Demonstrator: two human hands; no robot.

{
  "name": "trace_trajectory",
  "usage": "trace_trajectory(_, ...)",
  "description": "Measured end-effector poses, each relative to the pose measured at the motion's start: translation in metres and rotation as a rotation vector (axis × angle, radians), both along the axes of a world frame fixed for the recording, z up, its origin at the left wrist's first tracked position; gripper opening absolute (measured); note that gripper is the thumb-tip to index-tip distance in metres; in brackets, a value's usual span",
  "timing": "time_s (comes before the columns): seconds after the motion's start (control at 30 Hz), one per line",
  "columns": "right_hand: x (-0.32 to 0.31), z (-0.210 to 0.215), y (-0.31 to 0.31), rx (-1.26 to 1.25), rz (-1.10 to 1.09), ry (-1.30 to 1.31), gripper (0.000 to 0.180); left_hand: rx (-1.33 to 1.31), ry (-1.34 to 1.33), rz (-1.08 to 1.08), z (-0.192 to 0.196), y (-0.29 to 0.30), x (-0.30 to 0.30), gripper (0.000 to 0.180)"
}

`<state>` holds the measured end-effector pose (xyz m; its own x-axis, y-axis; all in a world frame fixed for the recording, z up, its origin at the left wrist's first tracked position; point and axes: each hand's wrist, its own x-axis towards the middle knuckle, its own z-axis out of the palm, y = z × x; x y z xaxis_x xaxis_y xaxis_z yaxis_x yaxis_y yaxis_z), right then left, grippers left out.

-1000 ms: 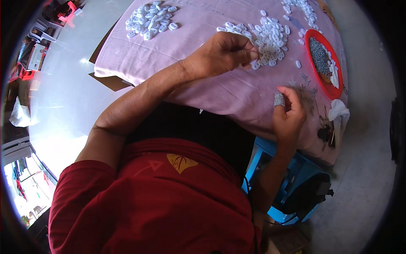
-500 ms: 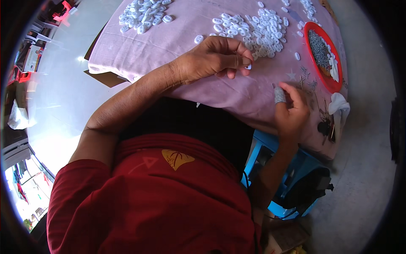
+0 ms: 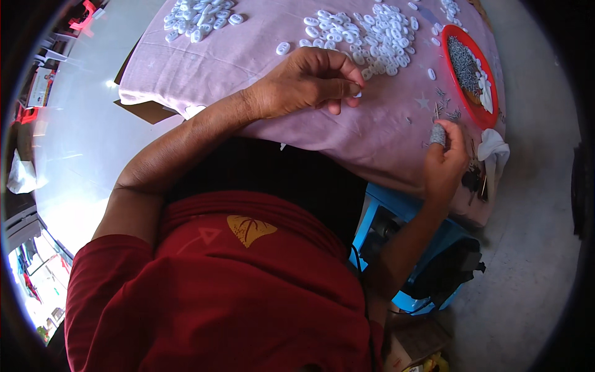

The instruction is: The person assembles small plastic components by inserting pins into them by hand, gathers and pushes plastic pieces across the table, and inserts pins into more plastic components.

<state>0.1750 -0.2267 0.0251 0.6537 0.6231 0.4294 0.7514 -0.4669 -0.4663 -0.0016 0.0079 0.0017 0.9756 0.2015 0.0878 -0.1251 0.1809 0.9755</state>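
Tablecloth: pale pink, faint star print. Clips: white. Tray: red rim. Stool: blue. Shirt: red, yellow emblem.

Left hand reaches forward, fingertips pinched together. Right hand raised, thumb and fingers curled closed.

You sit in small piecework assembly spot, home-workshop sort. Signs: table under pink cloth, heaps of white plastic parts beyond left hand, red tray of metal pins past right hand, blue stool, bare concrete floor.
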Motion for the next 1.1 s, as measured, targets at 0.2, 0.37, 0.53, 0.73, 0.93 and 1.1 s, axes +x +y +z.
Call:
trace_trajectory(0.2,-0.009,0.002,-0.007,-0.167,0.028,0.019,0.021,0.085,0.021,0.024,0.004,-0.005,-0.002,0.012)
trace_trajectory(0.37,0.002,0.006,-0.018,-0.111,-0.012,-0.048,0.024,0.191,-0.086,0.041,-0.003,-0.002,0.001,0.013)
trace_trajectory(0.53,-0.012,0.012,-0.029,-0.140,-0.037,0.084,0.026,0.187,-0.094,0.090,-0.008,-0.003,0.002,0.014)
trace_trajectory(0.73,-0.019,0.008,-0.024,-0.231,-0.004,0.025,0.027,0.108,0.026,0.044,0.000,-0.005,-0.001,0.015)
trace_trajectory(0.93,-0.012,0.014,-0.031,-0.132,-0.002,0.015,0.028,0.080,0.016,0.025,-0.002,-0.004,0.000,0.016)
trace_trajectory(1.1,-0.010,0.016,-0.022,-0.267,0.078,-0.007,0.030,0.066,0.009,0.025,-0.001,-0.001,-0.001,0.016)
